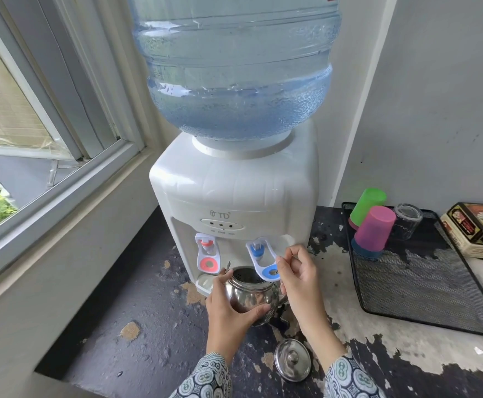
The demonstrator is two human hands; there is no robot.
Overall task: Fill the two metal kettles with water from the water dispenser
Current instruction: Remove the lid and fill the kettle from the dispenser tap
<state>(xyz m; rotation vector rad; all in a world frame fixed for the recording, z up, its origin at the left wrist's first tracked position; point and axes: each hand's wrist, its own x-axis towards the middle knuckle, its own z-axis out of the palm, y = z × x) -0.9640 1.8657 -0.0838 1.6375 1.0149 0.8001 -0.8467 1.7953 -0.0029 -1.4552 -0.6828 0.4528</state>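
A white water dispenser (234,193) with a large blue bottle (234,67) stands on the counter. One shiny metal kettle (248,297), lid off, is held below the blue tap (259,252), its strainer opening facing up. My left hand (228,308) grips the kettle's round body from the left. My right hand (299,278) is beside the blue tap lever (269,272), fingers curled, thumb touching the lever's edge. The kettle's lid (292,361) lies on the counter near me. A red tap (207,251) is to the left. Only one kettle is in view.
A black mesh tray (423,285) to the right carries upturned green (368,203) and pink (373,229) plastic cups and a glass (406,221). A decorated box (478,228) sits at the far right. A window (33,133) and sill run along the left.
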